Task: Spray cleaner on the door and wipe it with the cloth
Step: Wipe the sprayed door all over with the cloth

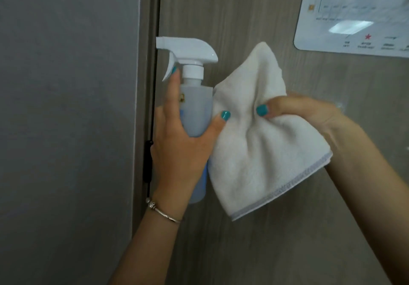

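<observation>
A brown wood-grain door (254,240) fills the middle and right of the view. My left hand (179,149) grips a translucent spray bottle (195,109) with a white trigger head, held upright near the door's left edge; the index finger rests at the trigger and the nozzle points left. My right hand (309,116) pinches a white cloth (259,151) with a grey stitched hem. The cloth hangs in front of the door just right of the bottle and touches it.
A grey wall (66,129) stands to the left, with the door frame and a dark hinge (147,160) between wall and door. A white laminated notice (354,12) is stuck to the door at the upper right.
</observation>
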Available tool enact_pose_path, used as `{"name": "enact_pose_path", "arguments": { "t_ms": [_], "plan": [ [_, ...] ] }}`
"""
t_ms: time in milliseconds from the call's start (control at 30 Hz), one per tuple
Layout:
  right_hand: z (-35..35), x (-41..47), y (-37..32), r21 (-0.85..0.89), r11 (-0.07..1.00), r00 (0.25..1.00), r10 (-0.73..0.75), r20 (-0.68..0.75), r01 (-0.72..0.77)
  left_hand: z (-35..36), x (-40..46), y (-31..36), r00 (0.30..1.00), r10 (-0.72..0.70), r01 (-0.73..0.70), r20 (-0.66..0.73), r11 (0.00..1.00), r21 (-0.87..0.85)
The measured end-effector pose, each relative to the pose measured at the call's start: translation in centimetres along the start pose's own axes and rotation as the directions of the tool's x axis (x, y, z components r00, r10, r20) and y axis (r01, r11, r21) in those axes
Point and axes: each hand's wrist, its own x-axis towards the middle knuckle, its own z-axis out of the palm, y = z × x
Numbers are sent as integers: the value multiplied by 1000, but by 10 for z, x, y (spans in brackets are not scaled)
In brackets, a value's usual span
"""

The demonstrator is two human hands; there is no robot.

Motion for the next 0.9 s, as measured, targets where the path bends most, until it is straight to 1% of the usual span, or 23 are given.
{"name": "enact_pose_path", "arguments": {
  "t_ms": [33,67,100,133,167,200,233,267,300,333,367,400,467,533,567,600,633,667,700,733,767,833,900],
  "plan": [
    [-6,3,-3,-102,995,1000,-9,20,11,1,-1,-2,1000,-20,20,15,1000,4],
    [-7,5,-8,-274,961,1000,-31,5,31,2,-3,-1,999,-42,41,23,999,28],
    [-14,10,-11,-499,864,992,-115,-54,73,4,-5,-1,998,-55,54,20,997,56],
    [-20,17,-14,-734,675,971,-220,-99,78,7,-6,-2,998,-66,65,9,995,80],
    [-30,25,-14,-899,436,939,-328,-108,49,10,-7,-4,998,-69,69,2,994,81],
    [-35,31,-11,-984,176,900,-429,-81,-4,12,-8,-6,997,-75,75,-4,995,70],
    [-40,36,-4,-994,-50,842,-537,-56,-98,13,-8,-7,997,-77,78,-7,995,56],
    [-43,40,7,-952,-189,762,-644,-65,-241,15,-9,-9,996,-85,85,-10,995,51],
    [-45,45,22,-897,-218,646,-757,-94,-385,15,-10,-9,996,-92,92,-11,995,41],
    [-42,48,38,-855,-166,501,-857,-122,-491,16,-11,-9,995,-100,101,-16,994,37],
    [-36,51,53,-851,-98,363,-925,-113,-516,16,-11,-9,994,-105,106,-22,994,32],
    [-27,55,67,-884,-33,268,-958,-105,-466,17,-11,-9,994,-108,109,-26,994,28],
    [-10,63,90,-951,100,190,-969,-160,-292,18,-11,-10,994,-102,103,-28,994,24],
    [2,70,106,-944,277,127,-945,-301,-179,20,-10,-12,996,-88,89,-29,996,22],
    [7,73,115,-921,361,133,-916,-380,-145,21,-9,-14,996,-81,82,-25,997,17],
    [12,76,124,-899,410,184,-882,-434,-153,21,-8,-15,997,-72,72,-22,997,12],
    [16,79,132,-890,408,265,-852,-452,-204,22,-7,-16,998,-60,60,-21,998,6],
    [19,82,139,-888,370,344,-824,-450,-274,22,-6,-17,999,-50,50,-20,999,5],
    [20,85,143,-884,331,399,-800,-449,-330,22,-4,-18,999,-41,41,-19,999,7],
    [20,88,144,-873,318,429,-775,-465,-371,22,-3,-19,999,-33,34,-22,999,8],
    [19,92,143,-857,325,429,-760,-489,-401,21,-1,-21,999,-24,24,-27,1000,5],
    [21,101,136,-826,346,375,-765,-523,-445,21,3,-26,999,-5,5,-34,1000,1],
    [17,110,125,-848,287,338,-823,-457,-446,21,9,-30,999,9,-9,-39,1000,6]
  ]
}}
